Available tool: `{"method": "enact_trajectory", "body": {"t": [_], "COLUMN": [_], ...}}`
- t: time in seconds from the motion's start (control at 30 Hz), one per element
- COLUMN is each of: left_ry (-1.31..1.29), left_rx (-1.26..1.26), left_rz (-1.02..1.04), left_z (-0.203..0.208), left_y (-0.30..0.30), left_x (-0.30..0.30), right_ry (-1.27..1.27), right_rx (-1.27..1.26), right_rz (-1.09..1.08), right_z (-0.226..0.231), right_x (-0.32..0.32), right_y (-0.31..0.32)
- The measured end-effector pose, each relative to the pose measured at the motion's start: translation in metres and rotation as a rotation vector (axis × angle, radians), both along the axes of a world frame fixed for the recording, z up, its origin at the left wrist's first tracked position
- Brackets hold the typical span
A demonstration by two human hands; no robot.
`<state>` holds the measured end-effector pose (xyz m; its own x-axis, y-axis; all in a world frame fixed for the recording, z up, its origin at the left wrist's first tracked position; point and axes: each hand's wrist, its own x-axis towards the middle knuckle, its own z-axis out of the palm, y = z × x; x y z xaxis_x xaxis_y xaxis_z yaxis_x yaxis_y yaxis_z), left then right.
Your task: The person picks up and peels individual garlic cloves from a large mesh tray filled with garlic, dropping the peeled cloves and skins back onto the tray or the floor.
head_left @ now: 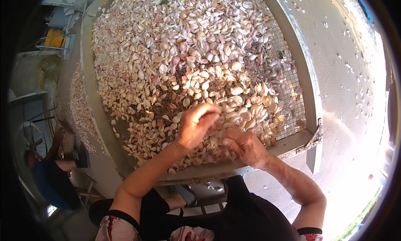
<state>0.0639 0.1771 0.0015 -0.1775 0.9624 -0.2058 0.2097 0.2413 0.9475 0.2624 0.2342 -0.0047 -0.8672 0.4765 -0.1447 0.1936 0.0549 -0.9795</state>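
A heap of loose garlic cloves point(200, 36), cream to pinkish purple, covers a wire mesh tray point(292, 94) with a metal frame. My left hand point(195, 126) is just above the cloves near the tray's front, its fingers curled inward and slightly blurred. Close beside it on the right, my right hand point(247, 147) is closed, thumb pressed toward the fingers, low over the same cloves. What either hand holds, if anything, is hidden by the fingers and blur. The two hands are a small gap apart.
The tray's frame point(309, 90) runs along the right side, with bare mesh inside it. More cloves or skins point(79, 103) lie on the floor to the left. A seated person point(58, 182) in dark blue is at lower left, near a spoked wheel point(35, 136).
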Motion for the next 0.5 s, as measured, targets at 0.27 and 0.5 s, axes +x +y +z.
{"method": "enact_trajectory", "body": {"t": [0.27,0.5], "left_ry": [0.569,-0.08], "left_rx": [0.135,-0.05], "left_rz": [-0.216,0.072], "left_z": [-0.038,-0.045], "left_y": [0.043,0.027], "left_x": [-0.007,-0.014], "right_ry": [-0.042,-0.07], "right_rx": [0.191,0.426], "right_rz": [0.085,0.063], "right_z": [-0.008,-0.004], "right_x": [-0.002,0.001], "right_y": [-0.006,0.01]}}
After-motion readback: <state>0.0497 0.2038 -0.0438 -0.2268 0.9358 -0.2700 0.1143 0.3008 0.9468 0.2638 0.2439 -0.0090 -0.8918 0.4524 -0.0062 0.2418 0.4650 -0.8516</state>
